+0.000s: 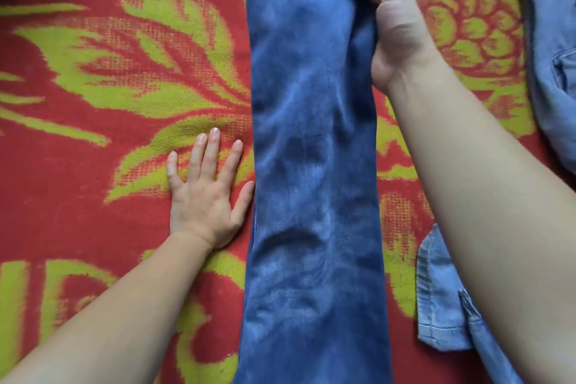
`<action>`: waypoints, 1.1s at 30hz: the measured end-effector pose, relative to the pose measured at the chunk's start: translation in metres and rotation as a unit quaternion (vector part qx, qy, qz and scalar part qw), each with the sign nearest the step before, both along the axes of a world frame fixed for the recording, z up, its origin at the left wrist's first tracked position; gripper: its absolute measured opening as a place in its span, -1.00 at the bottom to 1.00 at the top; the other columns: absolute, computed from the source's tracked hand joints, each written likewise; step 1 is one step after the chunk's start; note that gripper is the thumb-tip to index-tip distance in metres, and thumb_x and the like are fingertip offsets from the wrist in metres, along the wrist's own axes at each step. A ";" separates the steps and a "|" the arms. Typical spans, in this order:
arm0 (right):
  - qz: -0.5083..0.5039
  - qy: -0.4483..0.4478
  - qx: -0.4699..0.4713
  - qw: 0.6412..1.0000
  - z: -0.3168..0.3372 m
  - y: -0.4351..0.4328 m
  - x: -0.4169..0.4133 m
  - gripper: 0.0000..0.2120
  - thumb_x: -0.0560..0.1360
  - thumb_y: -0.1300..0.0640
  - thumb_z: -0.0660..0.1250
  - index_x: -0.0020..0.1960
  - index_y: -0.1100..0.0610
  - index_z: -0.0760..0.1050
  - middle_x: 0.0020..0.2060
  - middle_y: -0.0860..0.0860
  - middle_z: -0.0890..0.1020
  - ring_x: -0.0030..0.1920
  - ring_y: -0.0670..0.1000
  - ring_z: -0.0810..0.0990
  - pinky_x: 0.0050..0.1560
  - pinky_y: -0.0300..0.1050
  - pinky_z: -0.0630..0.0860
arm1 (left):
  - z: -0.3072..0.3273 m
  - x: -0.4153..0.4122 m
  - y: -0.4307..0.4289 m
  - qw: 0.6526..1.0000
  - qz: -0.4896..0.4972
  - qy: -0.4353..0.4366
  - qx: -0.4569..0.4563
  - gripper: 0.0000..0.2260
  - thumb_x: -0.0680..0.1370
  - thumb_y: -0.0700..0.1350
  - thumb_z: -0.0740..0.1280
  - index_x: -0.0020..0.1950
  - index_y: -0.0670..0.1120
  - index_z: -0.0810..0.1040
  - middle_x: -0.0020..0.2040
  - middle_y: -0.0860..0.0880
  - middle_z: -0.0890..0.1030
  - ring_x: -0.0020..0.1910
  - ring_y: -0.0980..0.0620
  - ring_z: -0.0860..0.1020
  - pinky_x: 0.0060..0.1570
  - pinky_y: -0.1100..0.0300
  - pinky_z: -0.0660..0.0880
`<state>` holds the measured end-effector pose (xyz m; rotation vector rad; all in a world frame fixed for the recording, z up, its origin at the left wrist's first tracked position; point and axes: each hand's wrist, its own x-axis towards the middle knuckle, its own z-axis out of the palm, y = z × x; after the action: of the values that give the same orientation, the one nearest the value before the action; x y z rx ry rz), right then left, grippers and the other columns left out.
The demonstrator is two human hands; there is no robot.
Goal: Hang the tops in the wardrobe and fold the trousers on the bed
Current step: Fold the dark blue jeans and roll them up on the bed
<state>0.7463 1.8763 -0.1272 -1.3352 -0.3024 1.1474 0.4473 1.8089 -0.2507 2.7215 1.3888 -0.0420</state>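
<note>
A pair of blue faded jeans lies stretched lengthwise down the middle of the bed, the legs stacked in one long strip. My right hand grips the right edge of the jeans near the top, thumb over the cloth and fingers hidden beneath it. Flat on the red and green bedspread lies my left hand, fingers spread, its thumb touching the left edge of the jeans.
A light blue denim shirt lies at the right, partly under my right forearm; more light denim cloth shows at the upper right edge. The patterned bedspread fills the left side of the view.
</note>
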 end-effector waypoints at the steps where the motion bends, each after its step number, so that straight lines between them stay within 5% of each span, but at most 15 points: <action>1: -0.004 -0.029 -0.043 0.999 -0.012 0.002 0.000 -0.64 0.53 0.29 0.30 0.30 0.41 0.49 0.19 0.32 0.60 0.21 0.30 0.59 0.26 0.24 0.52 | -0.001 0.000 0.000 1.000 0.001 0.000 0.001 -0.40 0.58 0.26 -0.06 0.59 0.05 0.15 0.62 -0.09 0.04 0.58 -0.10 0.05 0.45 -0.32 -0.03; 3: 0.015 -0.188 -0.194 0.963 -0.030 -0.002 -0.001 -0.60 0.53 0.23 0.32 0.36 0.29 0.46 0.19 0.21 0.62 0.20 0.19 0.61 0.27 0.09 0.52 | -0.002 -0.001 -0.001 1.000 0.003 -0.002 0.005 -0.40 0.58 0.26 -0.04 0.58 0.06 0.17 0.62 -0.09 0.04 0.58 -0.09 0.05 0.45 -0.32 -0.03; 5: 0.044 -0.416 -0.307 0.855 -0.041 -0.017 -0.002 -0.43 0.53 0.11 0.32 0.49 0.18 0.28 0.32 0.11 0.49 0.31 0.09 0.50 0.35 -0.10 0.36 | -0.003 -0.001 0.000 1.000 0.001 0.000 0.006 -0.40 0.58 0.26 -0.04 0.59 0.06 0.16 0.62 -0.09 0.04 0.58 -0.09 0.04 0.45 -0.31 -0.04; 9: 0.054 -0.682 -0.185 0.705 -0.046 -0.076 -0.048 -0.45 0.59 -0.05 0.18 0.54 0.09 0.26 0.51 0.21 0.25 0.50 0.22 0.24 0.48 0.08 0.18 | -0.006 -0.002 0.000 1.000 0.001 0.001 0.009 -0.41 0.59 0.26 -0.05 0.59 0.07 0.15 0.62 -0.09 0.03 0.59 -0.09 0.03 0.45 -0.31 -0.05; 14: 0.295 -0.708 -0.242 0.594 -0.082 -0.151 -0.108 -0.24 0.53 -0.45 -0.04 0.61 -0.09 0.03 0.61 0.12 -0.08 0.59 0.25 -0.15 0.51 0.35 -0.14 | -0.006 -0.002 0.001 1.000 -0.001 -0.013 0.006 -0.41 0.59 0.25 -0.02 0.59 0.07 0.14 0.62 -0.08 0.03 0.59 -0.08 0.04 0.44 -0.33 -0.02; 16: 0.301 -0.725 -0.261 0.562 -0.097 -0.156 -0.106 -0.20 0.50 -0.49 -0.07 0.61 -0.11 -0.04 0.61 0.11 -0.11 0.58 0.25 -0.16 0.49 0.39 -0.14 | -0.009 -0.003 -0.002 1.000 0.000 -0.013 0.008 -0.41 0.59 0.25 -0.02 0.59 0.07 0.13 0.62 -0.08 0.03 0.59 -0.09 0.04 0.44 -0.33 -0.02; 21: 0.270 -0.746 -0.254 0.554 -0.107 -0.153 -0.108 -0.19 0.48 -0.51 -0.12 0.61 -0.12 0.01 0.61 0.12 -0.01 0.58 0.29 -0.07 0.47 0.41 -0.12 | -0.007 -0.001 -0.001 1.000 -0.002 -0.011 0.005 -0.43 0.61 0.26 -0.03 0.59 0.09 0.11 0.61 -0.10 0.05 0.58 -0.10 0.05 0.44 -0.34 -0.01; 26: 0.287 -0.726 -0.279 0.560 -0.097 -0.154 -0.109 -0.18 0.47 -0.51 -0.23 0.61 -0.13 -0.14 0.61 0.10 -0.16 0.58 0.26 -0.21 0.49 0.36 -0.26 | -0.003 0.000 -0.003 1.000 0.016 0.005 -0.017 -0.42 0.61 0.27 -0.12 0.60 0.10 0.01 0.62 -0.09 -0.04 0.59 -0.09 -0.04 0.44 -0.34 -0.09; 30: 0.284 -0.667 -0.252 0.641 -0.086 -0.191 -0.130 -0.28 0.58 -0.35 -0.19 0.62 -0.01 -0.03 0.61 0.13 -0.10 0.59 0.21 -0.16 0.54 0.24 -0.22 | 0.013 0.004 0.001 0.996 0.031 0.033 -0.079 -0.42 0.61 0.27 -0.15 0.60 0.11 -0.04 0.62 -0.06 -0.12 0.59 -0.06 -0.13 0.45 -0.30 -0.17; 33: 0.253 -0.636 -0.192 0.703 -0.078 -0.274 -0.165 -0.42 0.66 -0.16 -0.06 0.61 0.08 0.08 0.60 0.19 0.02 0.59 0.18 0.00 0.56 0.13 -0.07 | 0.034 0.007 -0.016 0.976 0.106 -0.035 -0.188 -0.50 0.67 0.17 -0.12 0.61 0.08 0.05 0.63 -0.03 -0.04 0.59 -0.06 -0.09 0.48 -0.28 -0.15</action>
<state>0.5813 1.6020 -0.2055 -2.3838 -1.5877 0.4827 0.4545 1.7932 -0.2170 2.2399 1.4713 -0.1741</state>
